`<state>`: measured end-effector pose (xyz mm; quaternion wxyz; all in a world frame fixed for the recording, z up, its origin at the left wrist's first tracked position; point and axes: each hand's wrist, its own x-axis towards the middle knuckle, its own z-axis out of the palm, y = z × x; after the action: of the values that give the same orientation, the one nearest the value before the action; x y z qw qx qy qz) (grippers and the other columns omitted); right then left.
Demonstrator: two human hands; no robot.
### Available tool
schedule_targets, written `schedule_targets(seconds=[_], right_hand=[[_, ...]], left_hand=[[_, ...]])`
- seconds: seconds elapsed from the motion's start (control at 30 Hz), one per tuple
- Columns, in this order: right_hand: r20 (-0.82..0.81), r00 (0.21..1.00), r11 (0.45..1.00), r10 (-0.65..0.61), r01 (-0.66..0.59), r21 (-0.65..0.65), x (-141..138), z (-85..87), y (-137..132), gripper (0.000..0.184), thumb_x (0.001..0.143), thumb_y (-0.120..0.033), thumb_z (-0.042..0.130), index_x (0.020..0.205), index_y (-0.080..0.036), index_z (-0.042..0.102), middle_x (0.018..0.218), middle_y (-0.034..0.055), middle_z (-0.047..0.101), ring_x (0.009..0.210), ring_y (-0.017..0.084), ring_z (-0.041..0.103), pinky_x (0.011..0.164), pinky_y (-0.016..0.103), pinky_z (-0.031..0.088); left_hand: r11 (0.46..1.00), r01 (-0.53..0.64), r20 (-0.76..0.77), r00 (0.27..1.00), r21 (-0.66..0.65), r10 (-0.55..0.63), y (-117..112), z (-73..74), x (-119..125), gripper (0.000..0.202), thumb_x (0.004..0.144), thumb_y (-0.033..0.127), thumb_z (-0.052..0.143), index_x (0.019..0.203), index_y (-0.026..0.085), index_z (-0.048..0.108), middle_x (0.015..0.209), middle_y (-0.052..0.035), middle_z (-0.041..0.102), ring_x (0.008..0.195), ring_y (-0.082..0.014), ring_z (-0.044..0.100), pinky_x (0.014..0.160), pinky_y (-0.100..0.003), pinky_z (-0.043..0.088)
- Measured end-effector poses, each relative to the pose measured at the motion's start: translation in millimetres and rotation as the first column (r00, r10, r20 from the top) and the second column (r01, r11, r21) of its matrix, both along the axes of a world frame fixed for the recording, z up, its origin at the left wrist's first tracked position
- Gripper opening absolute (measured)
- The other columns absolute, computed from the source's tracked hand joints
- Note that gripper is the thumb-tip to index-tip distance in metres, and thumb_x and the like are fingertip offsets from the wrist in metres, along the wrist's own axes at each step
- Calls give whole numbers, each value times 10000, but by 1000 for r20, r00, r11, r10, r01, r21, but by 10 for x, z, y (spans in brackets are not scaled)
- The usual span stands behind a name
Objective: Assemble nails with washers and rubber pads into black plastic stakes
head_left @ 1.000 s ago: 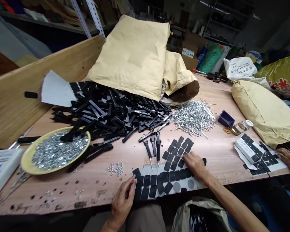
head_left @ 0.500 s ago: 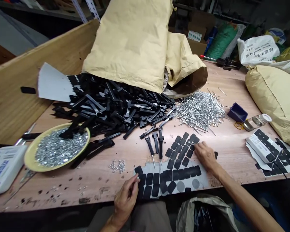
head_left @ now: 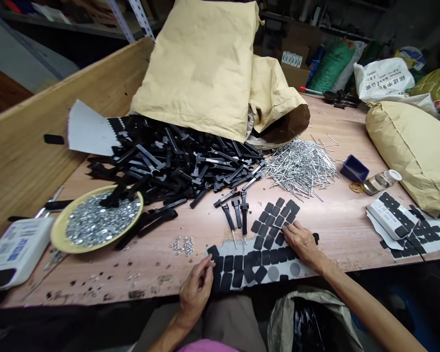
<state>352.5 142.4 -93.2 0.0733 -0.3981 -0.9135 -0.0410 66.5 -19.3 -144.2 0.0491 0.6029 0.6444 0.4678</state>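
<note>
My right hand (head_left: 301, 240) is closed over the upper rows of black rounded pads (head_left: 268, 218), with a thin metal pin (head_left: 277, 226) sticking out from its fingertips. Beside the left end of the grey backing sheet (head_left: 238, 248), my left hand (head_left: 195, 287) is curled, thumb and fingers together; whatever it may hold is hidden. More black pads (head_left: 238, 263) lie on that sheet between the hands. Just beyond it, several black plastic handles (head_left: 236, 213) point towards me, some with a pin sticking out. Small metal nuts (head_left: 182, 246) are scattered left of the sheet.
Black handles (head_left: 190, 161) spill from a large paper sack (head_left: 201, 68), next to a heap of metal pins (head_left: 300, 166). A yellow bowl (head_left: 55, 239) of metal pieces stands left. A blue tray (head_left: 354, 168) and a jar (head_left: 379, 183) sit right. An open bag (head_left: 280, 318) hangs below the edge.
My right hand has moved left across the pads, and a pin now shows at its fingertips. My left hand stays by the sheet's left end. The view has shifted slightly.
</note>
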Motion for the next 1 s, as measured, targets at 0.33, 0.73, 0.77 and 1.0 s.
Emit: schedule_targets(seconds=[0.33, 0.73, 0.77, 1.0], right_hand=[[-415, 836, 931, -360, 349, -104, 143, 661, -954, 224, 911, -299, 443, 881, -212, 647, 806, 50, 615, 761, 169, 598, 715, 300, 492], [-367, 767, 817, -526, 575, 30, 433, 69, -2027, 400, 883, -526, 417, 988, -198, 620, 882, 107, 667, 766, 255, 632, 631, 360, 492], [-400, 780, 847, -481, 532, 17, 282, 123, -1854, 369, 895, -494, 420, 984, -198, 620, 891, 102, 668, 783, 244, 633, 663, 350, 491], [-214, 895, 913, -391, 349, -209, -1212, 307, -777, 287, 893, -393, 488, 723, -195, 610, 703, 52, 642, 607, 166, 616, 541, 252, 414]], left_hand=[[997, 9, 147, 989, -71, 2, -15, -13, -20, 259, 863, 221, 476, 1091, 143, 571, 794, -48, 699, 672, -123, 675, 594, -207, 533], [998, 21, 175, 984, -62, -10, 64, 66, 34, 278, 858, 180, 428, 1081, 173, 593, 809, -46, 701, 625, -115, 656, 648, -221, 536], [997, 15, 184, 983, -71, -2, 79, 62, 33, 288, 860, 178, 423, 1095, 174, 589, 810, -45, 700, 632, -116, 656, 656, -224, 537], [996, 25, 283, 959, -86, 0, 69, 105, 10, 295, 856, 163, 416, 1096, 166, 587, 817, -49, 677, 691, -127, 653, 683, -244, 536]])
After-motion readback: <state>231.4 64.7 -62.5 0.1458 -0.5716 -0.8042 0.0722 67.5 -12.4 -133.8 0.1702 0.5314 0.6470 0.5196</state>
